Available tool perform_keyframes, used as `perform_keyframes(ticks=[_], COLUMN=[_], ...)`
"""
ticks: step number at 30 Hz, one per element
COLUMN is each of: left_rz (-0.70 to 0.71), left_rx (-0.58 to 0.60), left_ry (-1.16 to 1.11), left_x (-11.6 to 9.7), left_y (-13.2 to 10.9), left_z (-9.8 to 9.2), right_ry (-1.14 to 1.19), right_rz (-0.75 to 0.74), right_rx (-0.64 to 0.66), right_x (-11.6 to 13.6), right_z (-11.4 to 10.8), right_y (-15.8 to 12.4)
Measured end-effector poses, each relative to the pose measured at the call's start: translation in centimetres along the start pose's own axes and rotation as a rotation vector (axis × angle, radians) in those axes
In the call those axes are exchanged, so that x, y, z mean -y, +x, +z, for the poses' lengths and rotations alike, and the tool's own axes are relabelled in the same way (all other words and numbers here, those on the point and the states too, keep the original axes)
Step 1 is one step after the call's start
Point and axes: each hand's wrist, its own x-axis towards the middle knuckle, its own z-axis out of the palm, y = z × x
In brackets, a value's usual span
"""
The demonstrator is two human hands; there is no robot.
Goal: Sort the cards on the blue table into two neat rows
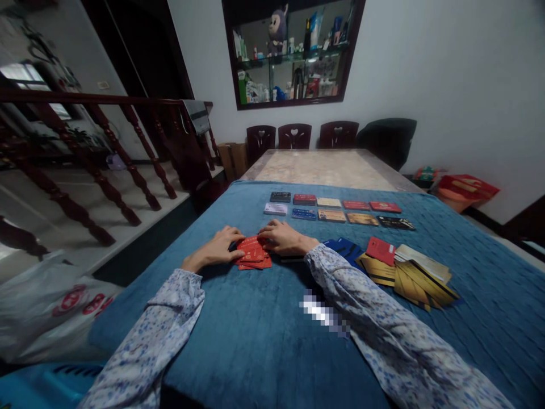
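A loose, overlapping pile of red cards (252,250) lies on the blue cloth (255,329) in front of me. My left hand (217,248) grips the pile from its left side, thumb on the near edge and fingers bent over the far edge. On the opposite side, my right hand (283,237) curls its fingers against the right edge of the same cards. A dark card (293,259) shows partly beneath my right wrist. To the right lie fanned blue cards (344,250), gold cards (419,284) and a small red card (380,251).
Beyond my hands, neat card stacks stand in two rows, among them a lilac stack (276,209) and a black stack (395,222). Chairs (294,136) line the far end of the table. A wooden railing (106,101) and a white plastic bag (46,307) are at left.
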Motion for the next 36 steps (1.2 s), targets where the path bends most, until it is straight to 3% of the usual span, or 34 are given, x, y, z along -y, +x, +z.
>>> perform_keyframes(ticks=[15,29,36], left_rz=[-0.003,0.035,0.048], left_rx=[0.042,-0.031,-0.058], left_ry=[-0.077,-0.078,-0.058], left_x=[0.3,-0.2,-0.4], left_y=[-0.3,0.0,0.5], left_z=[-1.2,-1.4,-1.3], right_ry=[-0.021,-0.021,-0.137], right_rz=[-0.024,-0.034,-0.021], right_rx=[0.009,0.005,0.044], right_x=[-0.1,-1.0,-0.9], right_z=[-0.3,-0.6,-1.5], right_y=[-0.1,0.1,0.2])
